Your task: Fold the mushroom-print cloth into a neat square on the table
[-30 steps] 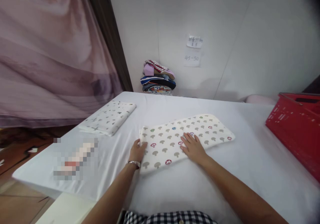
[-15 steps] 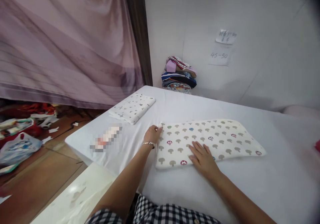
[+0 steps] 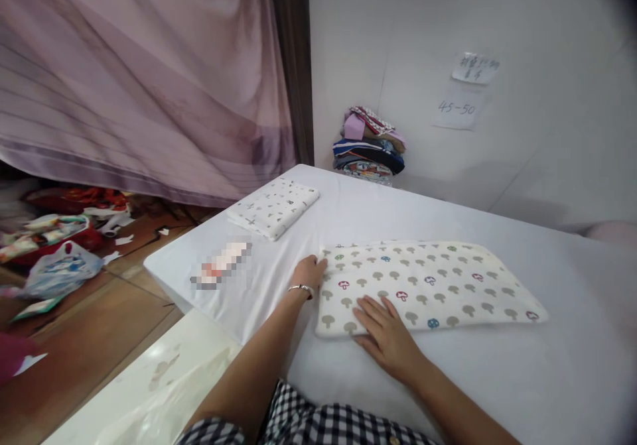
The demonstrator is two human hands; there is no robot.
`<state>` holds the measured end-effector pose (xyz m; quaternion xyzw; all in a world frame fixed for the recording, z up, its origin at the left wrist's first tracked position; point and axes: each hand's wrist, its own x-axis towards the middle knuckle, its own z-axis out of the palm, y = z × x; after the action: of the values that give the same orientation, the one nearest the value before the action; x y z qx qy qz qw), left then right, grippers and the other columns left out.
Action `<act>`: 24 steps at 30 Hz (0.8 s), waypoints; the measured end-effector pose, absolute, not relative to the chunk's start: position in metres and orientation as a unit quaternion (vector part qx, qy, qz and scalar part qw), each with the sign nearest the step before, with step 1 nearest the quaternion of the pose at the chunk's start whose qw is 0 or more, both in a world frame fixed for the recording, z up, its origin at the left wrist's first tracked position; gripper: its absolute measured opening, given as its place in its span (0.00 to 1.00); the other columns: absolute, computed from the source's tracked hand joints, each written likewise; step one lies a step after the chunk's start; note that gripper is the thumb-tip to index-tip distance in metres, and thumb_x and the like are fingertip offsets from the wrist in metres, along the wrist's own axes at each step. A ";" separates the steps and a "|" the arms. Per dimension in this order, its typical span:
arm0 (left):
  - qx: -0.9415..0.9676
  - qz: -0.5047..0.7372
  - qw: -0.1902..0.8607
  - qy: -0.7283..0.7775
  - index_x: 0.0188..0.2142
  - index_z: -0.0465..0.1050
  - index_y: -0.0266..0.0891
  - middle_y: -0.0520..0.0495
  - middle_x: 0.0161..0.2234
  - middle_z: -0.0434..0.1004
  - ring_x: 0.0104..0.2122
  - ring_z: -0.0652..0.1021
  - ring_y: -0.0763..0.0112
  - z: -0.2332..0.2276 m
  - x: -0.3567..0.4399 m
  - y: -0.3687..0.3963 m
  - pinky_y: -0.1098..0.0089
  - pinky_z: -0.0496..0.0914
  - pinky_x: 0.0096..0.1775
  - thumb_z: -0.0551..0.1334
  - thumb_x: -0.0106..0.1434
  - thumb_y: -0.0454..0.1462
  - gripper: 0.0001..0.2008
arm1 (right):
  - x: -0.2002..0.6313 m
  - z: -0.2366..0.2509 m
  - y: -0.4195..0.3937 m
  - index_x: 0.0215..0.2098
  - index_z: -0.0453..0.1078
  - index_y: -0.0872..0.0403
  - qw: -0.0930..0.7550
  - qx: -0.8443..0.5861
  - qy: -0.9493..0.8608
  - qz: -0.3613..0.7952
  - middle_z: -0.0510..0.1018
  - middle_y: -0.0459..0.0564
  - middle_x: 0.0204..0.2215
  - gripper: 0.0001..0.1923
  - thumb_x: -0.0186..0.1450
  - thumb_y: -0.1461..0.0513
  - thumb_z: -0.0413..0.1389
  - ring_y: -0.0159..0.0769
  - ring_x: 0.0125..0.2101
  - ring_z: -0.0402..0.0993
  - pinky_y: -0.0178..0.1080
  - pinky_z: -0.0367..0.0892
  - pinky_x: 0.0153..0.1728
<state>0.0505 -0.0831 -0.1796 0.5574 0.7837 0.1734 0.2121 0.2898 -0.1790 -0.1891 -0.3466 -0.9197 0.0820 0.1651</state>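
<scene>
A folded white cloth (image 3: 442, 286) printed with grey mushrooms, plus a few red, blue, green and purple ones, lies lengthwise on the white-covered table (image 3: 378, 372). At its left edge, my left hand (image 3: 308, 274), with a bracelet on the wrist, has its fingers closed on the border; some fingertips are hidden. My right hand (image 3: 385, 339) rests flat on the near side of the cloth, fingers stretched out and slightly apart. Further back on the left lies another folded white cloth (image 3: 276, 207) with small dark prints.
A pixelated item (image 3: 221, 266) lies near the table's left edge. Behind the table, folded fabrics (image 3: 368, 143) are stacked against the wall. A pink curtain (image 3: 149, 67) hangs at left, above floor clutter including a plastic bag (image 3: 64, 269). A lower white surface (image 3: 149, 379) adjoins the table.
My right hand has slid left along the cloth's near side, uncovering a red and a blue mushroom. My left hand stays at the left edge. The whole view has shifted slightly.
</scene>
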 end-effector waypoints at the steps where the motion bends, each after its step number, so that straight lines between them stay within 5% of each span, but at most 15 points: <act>1: 0.558 0.169 0.211 0.785 0.27 0.68 0.39 0.42 0.30 0.76 0.33 0.75 0.63 -0.181 0.050 -0.083 0.69 0.62 0.31 0.52 0.60 0.45 0.14 | 0.291 -0.190 -0.177 0.60 0.58 0.52 0.169 -0.355 -0.916 0.078 0.62 0.55 0.59 0.24 0.68 0.54 0.45 0.44 0.59 0.55 0.56 0.49 0.59; 18: 0.523 0.129 0.228 0.811 0.34 0.69 0.40 0.42 0.39 0.77 0.40 0.76 0.59 -0.171 0.049 -0.053 0.67 0.65 0.35 0.53 0.59 0.48 0.15 | 0.256 -0.201 -0.176 0.54 0.62 0.56 0.218 -0.333 -0.917 -0.005 0.67 0.57 0.53 0.21 0.63 0.61 0.55 0.46 0.54 0.59 0.50 0.56 0.53; 24: 0.549 0.101 0.238 0.795 0.33 0.71 0.39 0.40 0.40 0.77 0.41 0.76 0.58 -0.171 0.041 -0.036 0.68 0.65 0.36 0.54 0.58 0.50 0.17 | 0.238 -0.192 -0.169 0.42 0.67 0.55 0.196 -0.309 -0.931 0.009 0.71 0.52 0.36 0.10 0.64 0.69 0.49 0.38 0.36 0.63 0.41 0.58 0.36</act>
<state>0.0413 -0.0364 -0.1710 0.5493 0.7945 0.1005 0.2385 0.2382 -0.1693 -0.1916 -0.3085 -0.9307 0.0087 0.1963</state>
